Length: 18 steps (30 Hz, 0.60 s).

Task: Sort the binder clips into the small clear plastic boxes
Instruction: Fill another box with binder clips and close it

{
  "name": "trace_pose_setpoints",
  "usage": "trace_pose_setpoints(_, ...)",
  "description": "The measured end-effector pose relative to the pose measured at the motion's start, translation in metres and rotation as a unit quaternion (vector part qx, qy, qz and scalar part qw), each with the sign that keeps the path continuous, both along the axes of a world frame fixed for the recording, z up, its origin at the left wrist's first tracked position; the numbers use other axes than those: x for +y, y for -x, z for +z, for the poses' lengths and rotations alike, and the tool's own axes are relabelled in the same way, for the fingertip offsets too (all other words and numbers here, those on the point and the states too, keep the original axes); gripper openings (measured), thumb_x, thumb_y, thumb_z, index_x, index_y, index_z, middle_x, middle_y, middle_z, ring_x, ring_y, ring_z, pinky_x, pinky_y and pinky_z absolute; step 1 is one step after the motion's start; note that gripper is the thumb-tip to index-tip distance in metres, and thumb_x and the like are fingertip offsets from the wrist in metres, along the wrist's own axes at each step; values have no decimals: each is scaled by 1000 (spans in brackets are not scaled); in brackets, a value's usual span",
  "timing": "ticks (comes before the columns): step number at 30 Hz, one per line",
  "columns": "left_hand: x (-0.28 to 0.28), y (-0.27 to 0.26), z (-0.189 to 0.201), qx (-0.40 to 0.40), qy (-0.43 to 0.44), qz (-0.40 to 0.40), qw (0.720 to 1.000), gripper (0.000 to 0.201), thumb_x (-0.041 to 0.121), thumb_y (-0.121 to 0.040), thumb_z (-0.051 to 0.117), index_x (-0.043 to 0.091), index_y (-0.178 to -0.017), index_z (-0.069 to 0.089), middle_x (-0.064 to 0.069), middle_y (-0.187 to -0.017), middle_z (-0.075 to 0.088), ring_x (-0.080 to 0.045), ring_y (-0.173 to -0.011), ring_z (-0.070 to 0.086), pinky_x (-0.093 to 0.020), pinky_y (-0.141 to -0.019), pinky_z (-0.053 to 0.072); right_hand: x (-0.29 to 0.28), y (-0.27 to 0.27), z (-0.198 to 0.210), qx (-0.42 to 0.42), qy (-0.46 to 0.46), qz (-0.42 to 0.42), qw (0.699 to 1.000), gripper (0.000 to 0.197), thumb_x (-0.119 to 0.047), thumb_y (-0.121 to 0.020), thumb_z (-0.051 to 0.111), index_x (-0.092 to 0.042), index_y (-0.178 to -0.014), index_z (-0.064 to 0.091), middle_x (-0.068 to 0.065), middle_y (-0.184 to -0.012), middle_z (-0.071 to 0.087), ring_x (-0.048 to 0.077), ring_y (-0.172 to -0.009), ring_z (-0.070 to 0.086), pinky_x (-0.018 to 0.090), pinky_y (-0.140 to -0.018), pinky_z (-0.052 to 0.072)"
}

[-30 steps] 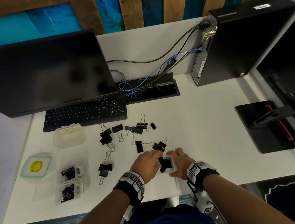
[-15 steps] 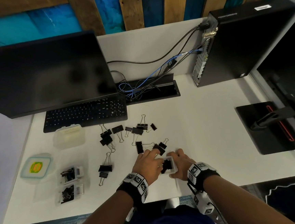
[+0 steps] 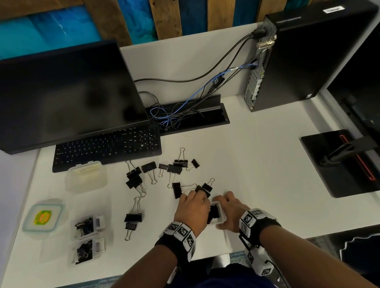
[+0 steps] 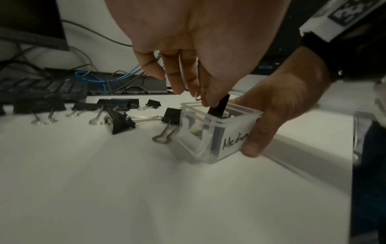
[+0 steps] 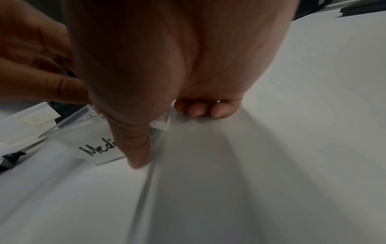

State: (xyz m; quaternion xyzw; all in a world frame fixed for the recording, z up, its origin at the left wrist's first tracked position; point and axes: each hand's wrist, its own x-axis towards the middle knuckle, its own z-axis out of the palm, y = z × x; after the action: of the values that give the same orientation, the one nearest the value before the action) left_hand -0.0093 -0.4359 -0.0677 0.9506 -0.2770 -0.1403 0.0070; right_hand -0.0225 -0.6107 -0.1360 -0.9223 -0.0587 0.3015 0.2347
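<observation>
A small clear box labelled "Medium" (image 3: 220, 218) (image 4: 219, 137) (image 5: 98, 143) stands near the desk's front edge. My right hand (image 3: 230, 210) (image 4: 277, 112) (image 5: 146, 115) grips it, thumb on the labelled side and fingers behind. My left hand (image 3: 207, 205) (image 4: 200, 97) pinches a black binder clip (image 4: 219, 105) by its wire handles, and the clip's body dips into the box's open top. Other black clips lie inside the box. Several loose binder clips (image 3: 175, 168) (image 4: 119, 118) lie scattered on the white desk beyond my hands.
Two small clear boxes with clips (image 3: 88, 225) (image 3: 88, 249) sit at the left, near a lidded tub (image 3: 86, 177) and a container with a green-yellow label (image 3: 44, 217). A keyboard (image 3: 106, 146), monitor (image 3: 51, 96), cable tray (image 3: 193, 116) and PC tower (image 3: 303, 60) line the back.
My left hand has shifted slightly forward over the box and the clip has gone lower into it. The right hand has kept its grip on the box.
</observation>
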Motion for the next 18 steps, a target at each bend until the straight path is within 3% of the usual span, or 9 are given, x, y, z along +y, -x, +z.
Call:
trace_pose_setpoints(3, 2, 0, -3, -4, 42, 18, 999, 8, 28, -80, 66, 21, -80, 68, 2, -92, 57, -22, -86, 58, -35, -74, 45, 0, 0, 0, 2, -2, 0, 1000, 81, -46, -69, 76, -33, -137, 32, 1, -127, 29, 28, -110, 53, 42, -88, 51)
trace_pose_setpoints(4, 2, 0, -4, -2, 42, 17, 999, 10, 30, -81, 66, 21, -80, 69, 2, -91, 56, -22, -86, 58, -35, -75, 45, 0, -1, 0, 1, -2, 0, 1000, 81, -46, -69, 76, -33, -137, 33, 1, -126, 29, 27, -109, 53, 41, -88, 51)
trace_pose_setpoints(7, 4, 0, -5, 15, 21, 9, 1000, 28, 39, -93, 49, 20, -102, 67, 0, -106, 55, -21, -103, 50, -36, -90, 36, 0, 0, 0, -4, -3, -1, 1000, 80, -46, -70, 76, -32, -136, 33, 1, -125, 30, 26, -107, 53, 38, -84, 50)
trace_pose_setpoints(10, 9, 0, -6, 18, 13, 10, 1000, 38, 46, -97, 37, 25, -111, 66, 3, -111, 55, -19, -108, 48, -35, -91, 33, 1, 0, -1, -1, -2, -4, 1000, 80, -46, -70, 76, -32, -136, 33, 0, -124, 29, 26, -108, 53, 37, -84, 50)
trace_pose_setpoints(18, 3, 5, -6, 37, -67, 36, 996, 30, 37, -93, 49, 19, -110, 65, -3, -120, 46, -24, -113, 41, -40, -94, 31, -1, -1, 0, 2, -5, -5, 1000, 80, -46, -69, 76, -33, -136, 33, -1, -125, 29, 27, -110, 52, 40, -88, 50)
